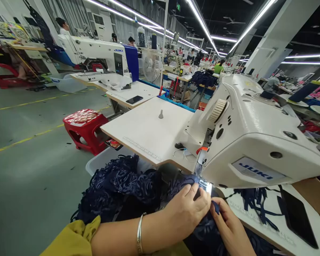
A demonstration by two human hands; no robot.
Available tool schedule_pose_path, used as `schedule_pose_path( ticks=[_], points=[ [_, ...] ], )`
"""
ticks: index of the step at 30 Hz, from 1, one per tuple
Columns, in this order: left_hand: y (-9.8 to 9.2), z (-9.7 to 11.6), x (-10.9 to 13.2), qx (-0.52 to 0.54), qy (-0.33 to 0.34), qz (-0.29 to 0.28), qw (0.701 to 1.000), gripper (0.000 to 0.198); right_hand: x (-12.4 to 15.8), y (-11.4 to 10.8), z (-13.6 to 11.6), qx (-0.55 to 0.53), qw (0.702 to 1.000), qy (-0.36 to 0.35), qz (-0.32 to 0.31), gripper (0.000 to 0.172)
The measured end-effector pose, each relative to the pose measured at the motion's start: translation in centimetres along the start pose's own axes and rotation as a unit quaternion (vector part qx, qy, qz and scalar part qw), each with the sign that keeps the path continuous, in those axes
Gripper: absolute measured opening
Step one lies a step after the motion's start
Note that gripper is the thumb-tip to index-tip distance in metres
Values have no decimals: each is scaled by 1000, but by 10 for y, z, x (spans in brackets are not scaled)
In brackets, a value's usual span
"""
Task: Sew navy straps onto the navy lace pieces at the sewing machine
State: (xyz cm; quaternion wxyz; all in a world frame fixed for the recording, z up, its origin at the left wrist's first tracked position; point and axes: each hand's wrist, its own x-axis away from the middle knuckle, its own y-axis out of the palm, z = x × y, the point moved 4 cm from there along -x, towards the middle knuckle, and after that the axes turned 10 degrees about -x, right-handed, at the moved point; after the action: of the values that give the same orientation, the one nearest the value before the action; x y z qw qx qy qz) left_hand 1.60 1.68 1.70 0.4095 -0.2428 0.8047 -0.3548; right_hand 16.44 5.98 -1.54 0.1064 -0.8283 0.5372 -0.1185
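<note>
My left hand (186,209) is closed, its fingers pinching the navy lace fabric (122,188) just in front of the lit needle area (205,185) of the white sewing machine (250,142). A silver bangle sits on that wrist. My right hand (230,227) is close beside it, fingers pinched on a small navy strip of the same fabric. The fabric bunches up to the left, over my lap.
A black phone (296,217) lies on the table at right, with navy straps (256,202) next to it. A red stool (84,128) stands on the left floor. Another sewing machine (101,57), a fan (151,64) and other workers are farther back.
</note>
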Motion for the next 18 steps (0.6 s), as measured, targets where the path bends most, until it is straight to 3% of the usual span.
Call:
schedule_pose_path(
  ticks=[3, 7, 9, 11, 13, 16, 18],
  points=[
    [5, 3, -1, 14, 4, -9, 1000, 41, -4, 1, -2, -10, 999, -11, -38, 27],
    [10, 2, -4, 78, -37, 8, 996, 43, -4, 1, -7, -67, 997, -42, -26, 20],
    [4, -4, -6, 154, -51, 24, 986, 34, 3, 1, -11, -86, 994, -67, -12, 16],
    [-3, -10, -8, 295, -40, 1, 955, 21, 14, 3, -19, -82, 990, -111, -7, 12],
    [-7, -13, -7, 467, -32, -90, 879, 23, 27, 5, -31, -52, 982, -182, -5, 8],
    [-5, -8, 2, 671, -68, -251, 694, 37, 37, 9, -50, 91, 947, -306, 42, 19],
    [-1, -4, 8, 750, -112, -303, 578, 43, 36, 14, -58, 224, 889, -390, 85, 23]
  ],
)
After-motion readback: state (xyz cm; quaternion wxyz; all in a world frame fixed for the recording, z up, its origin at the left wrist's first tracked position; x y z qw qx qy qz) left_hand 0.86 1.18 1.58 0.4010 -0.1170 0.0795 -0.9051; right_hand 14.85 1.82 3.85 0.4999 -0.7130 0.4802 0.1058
